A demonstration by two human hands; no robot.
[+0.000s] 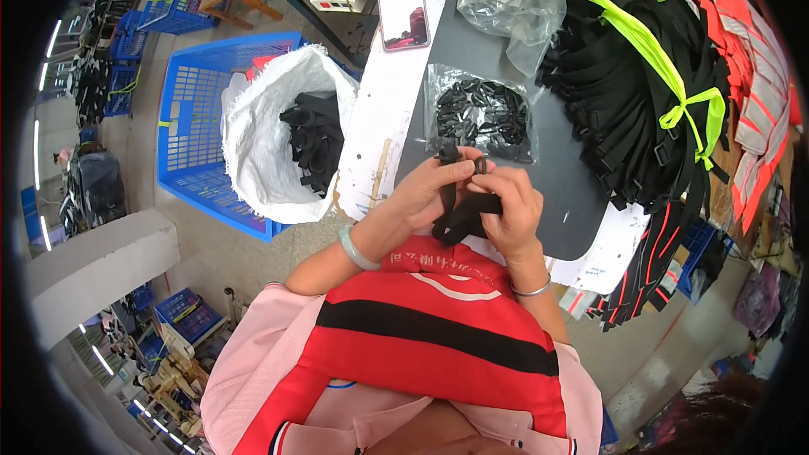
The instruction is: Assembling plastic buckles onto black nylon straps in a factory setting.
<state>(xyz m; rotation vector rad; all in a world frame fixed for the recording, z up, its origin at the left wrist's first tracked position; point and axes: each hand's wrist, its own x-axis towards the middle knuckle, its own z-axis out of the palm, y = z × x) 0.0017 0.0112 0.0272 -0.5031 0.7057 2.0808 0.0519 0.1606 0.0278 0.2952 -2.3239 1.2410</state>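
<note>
A black webbing strap [460,221] is held between my two hands just past the table's near edge, its loop hanging in front of the red apron. My left hand [428,189] is closed, pinching the strap with a small black plastic piece at its end. My right hand [516,202] is also closed on the strap, its fingertips meeting the left ones. What exactly sits between the fingertips is too small to make out. Right beyond the hands lies a clear bag [484,118] of many small black plastic buckles.
A dark grey mat [563,202] covers part of the white table [371,109]. On it lie a crumpled clear bag [514,0] and a large bundle of black straps [632,109] tied with a yellow-green ribbon [645,38]. A phone [404,10] lies leftward. A white sack [257,147] stands in a blue crate [190,152].
</note>
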